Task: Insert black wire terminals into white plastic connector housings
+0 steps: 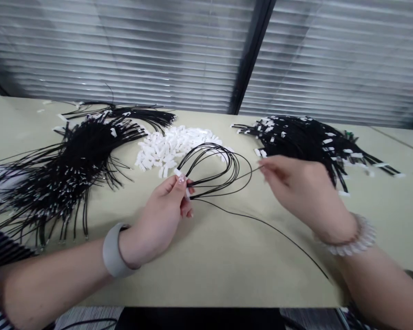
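My left hand (170, 195) pinches a looped bundle of thin black wires (232, 167) where they meet white plastic connectors (187, 192). The loops fan out to the right of my fingers. My right hand (285, 178) is closed in a pinch on one thin black wire (255, 169), drawn out to the right of the loops. Another loose wire end (278, 230) trails from the bundle down toward the table's front edge. Just beyond my left hand lies a heap of white plastic connector housings (168, 146).
A large pile of black wires with metal-tipped ends (65, 169) covers the left side. Behind it lie more black wires (141, 113). At the right back is a heap of black wires with white connectors (296, 135). Window blinds (124, 55) rise behind the table (227, 275).
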A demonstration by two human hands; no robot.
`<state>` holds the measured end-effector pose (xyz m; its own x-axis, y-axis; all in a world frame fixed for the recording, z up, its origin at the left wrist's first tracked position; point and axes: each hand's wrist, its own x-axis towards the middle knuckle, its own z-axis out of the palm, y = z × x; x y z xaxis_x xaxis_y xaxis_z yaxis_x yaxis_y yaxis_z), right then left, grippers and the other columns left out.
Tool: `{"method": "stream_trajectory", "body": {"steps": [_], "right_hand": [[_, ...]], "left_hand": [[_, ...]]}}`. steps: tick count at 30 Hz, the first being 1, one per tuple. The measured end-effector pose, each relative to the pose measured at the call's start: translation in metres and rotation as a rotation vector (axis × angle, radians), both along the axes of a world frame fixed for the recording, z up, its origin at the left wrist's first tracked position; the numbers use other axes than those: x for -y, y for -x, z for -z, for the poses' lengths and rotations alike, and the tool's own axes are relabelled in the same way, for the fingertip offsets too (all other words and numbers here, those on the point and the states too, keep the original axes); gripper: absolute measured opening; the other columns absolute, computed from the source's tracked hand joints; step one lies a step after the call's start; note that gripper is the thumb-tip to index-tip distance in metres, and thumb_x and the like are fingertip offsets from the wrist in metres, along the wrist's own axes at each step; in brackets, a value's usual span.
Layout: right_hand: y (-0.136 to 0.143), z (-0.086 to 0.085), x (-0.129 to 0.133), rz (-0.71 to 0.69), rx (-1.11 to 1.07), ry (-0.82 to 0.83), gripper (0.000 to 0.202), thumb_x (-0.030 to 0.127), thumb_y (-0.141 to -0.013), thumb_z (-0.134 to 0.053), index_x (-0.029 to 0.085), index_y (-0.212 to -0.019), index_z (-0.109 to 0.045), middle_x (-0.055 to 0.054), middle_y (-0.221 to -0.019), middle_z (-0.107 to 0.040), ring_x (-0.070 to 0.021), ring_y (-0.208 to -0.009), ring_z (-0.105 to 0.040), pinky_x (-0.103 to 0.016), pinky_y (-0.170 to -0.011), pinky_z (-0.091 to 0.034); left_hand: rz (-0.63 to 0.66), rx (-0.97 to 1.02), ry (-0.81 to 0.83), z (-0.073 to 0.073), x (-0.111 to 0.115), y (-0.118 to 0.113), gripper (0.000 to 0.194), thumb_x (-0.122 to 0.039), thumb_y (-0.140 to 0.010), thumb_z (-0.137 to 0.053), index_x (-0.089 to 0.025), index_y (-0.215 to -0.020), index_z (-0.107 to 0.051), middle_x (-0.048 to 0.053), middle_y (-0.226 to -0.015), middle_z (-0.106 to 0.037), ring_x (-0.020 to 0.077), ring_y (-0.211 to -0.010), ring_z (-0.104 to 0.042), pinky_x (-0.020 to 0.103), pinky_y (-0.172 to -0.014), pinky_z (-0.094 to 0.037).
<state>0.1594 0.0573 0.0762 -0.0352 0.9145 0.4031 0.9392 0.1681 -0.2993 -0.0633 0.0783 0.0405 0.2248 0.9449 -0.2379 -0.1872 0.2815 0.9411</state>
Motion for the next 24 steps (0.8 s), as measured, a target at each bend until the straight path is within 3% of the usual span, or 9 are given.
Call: {"method": "stream_trajectory", "body": {"steps": [2,4,7,9,11,14,16,24], "right_hand": [[-0.001,-0.005,-0.002,-0.013,-0.422,-0.120,0.031,0.026,-0.079,-0.054,0.019,-0.109,-0.057,-0.007,-0.102,-0.061,-0.0138,-0.087,-0.060,-0.031,-0.078,-0.049],[0.001,-0.013,-0.001,-0.087,-0.865,-0.160,0.027,0.026,-0.081,-0.051,0.020,-0.108,-0.056,-0.008,-0.119,-0.052,-0.0151,-0.102,-0.055,-0.033,-0.085,-0.048],[0.012,-0.026,0.005,-0.157,-1.162,-0.206,0.020,0.022,-0.087,-0.041,0.023,-0.097,-0.058,-0.006,-0.112,-0.054,-0.0082,-0.086,-0.058,-0.029,-0.075,-0.050],[0.021,-0.030,0.013,-0.196,-1.084,-0.218,0.025,0.020,-0.087,-0.041,0.029,-0.108,-0.052,-0.002,-0.086,-0.058,-0.0045,-0.063,-0.053,-0.024,-0.059,-0.047],[0.030,-0.028,0.020,-0.271,-0.828,-0.196,0.033,0.018,-0.083,-0.048,0.031,-0.113,-0.048,0.002,-0.069,-0.055,-0.0050,-0.056,-0.049,-0.021,-0.051,-0.042],[0.039,-0.019,0.025,-0.382,-0.330,-0.137,0.016,0.015,-0.078,-0.056,0.024,-0.091,-0.059,0.002,-0.070,-0.058,-0.0058,-0.064,-0.053,-0.019,-0.056,-0.043],[0.040,-0.012,0.023,-0.409,-0.156,-0.098,0.008,0.016,-0.080,-0.053,0.020,-0.079,-0.059,0.001,-0.074,-0.059,-0.0056,-0.068,-0.053,-0.020,-0.061,-0.043],[0.036,-0.006,0.016,-0.371,-0.092,-0.065,0.011,0.017,-0.082,-0.050,0.019,-0.075,-0.058,0.002,-0.073,-0.059,-0.0048,-0.068,-0.052,-0.019,-0.061,-0.041]], "left_hand": [[-0.006,0.008,0.003,0.002,0.000,0.000,0.024,-0.040,-0.083,-0.046,-0.017,-0.078,-0.046,-0.004,-0.068,-0.044,0.0025,-0.046,-0.038,0.018,-0.047,-0.040],[-0.001,0.008,-0.021,0.003,0.000,0.000,0.024,-0.040,-0.083,-0.046,-0.017,-0.077,-0.047,-0.004,-0.069,-0.045,0.0022,-0.045,-0.037,0.019,-0.046,-0.040],[0.018,-0.037,-0.088,0.006,0.001,-0.002,0.025,-0.040,-0.084,-0.044,-0.016,-0.077,-0.048,-0.003,-0.069,-0.046,0.0020,-0.044,-0.036,0.019,-0.046,-0.041],[0.041,-0.104,-0.132,0.006,0.003,-0.003,0.026,-0.041,-0.084,-0.043,-0.016,-0.077,-0.048,-0.003,-0.068,-0.046,0.0025,-0.043,-0.037,0.020,-0.045,-0.041],[0.074,-0.181,-0.172,0.004,0.006,-0.004,0.028,-0.042,-0.085,-0.041,-0.016,-0.077,-0.048,-0.003,-0.065,-0.046,0.0033,-0.043,-0.037,0.019,-0.044,-0.041],[0.142,-0.291,-0.243,0.002,0.010,-0.004,0.029,-0.042,-0.086,-0.038,-0.017,-0.078,-0.049,-0.004,-0.058,-0.044,0.0048,-0.044,-0.039,0.017,-0.042,-0.037],[0.187,-0.345,-0.286,0.001,0.012,-0.004,0.029,-0.042,-0.087,-0.036,-0.018,-0.079,-0.049,-0.005,-0.054,-0.042,0.0057,-0.044,-0.041,0.017,-0.042,-0.035],[0.247,-0.377,-0.312,0.005,0.014,0.000,0.031,-0.045,-0.087,-0.034,-0.019,-0.082,-0.048,-0.005,-0.049,-0.040,0.0069,-0.044,-0.041,0.018,-0.044,-0.035]]}}
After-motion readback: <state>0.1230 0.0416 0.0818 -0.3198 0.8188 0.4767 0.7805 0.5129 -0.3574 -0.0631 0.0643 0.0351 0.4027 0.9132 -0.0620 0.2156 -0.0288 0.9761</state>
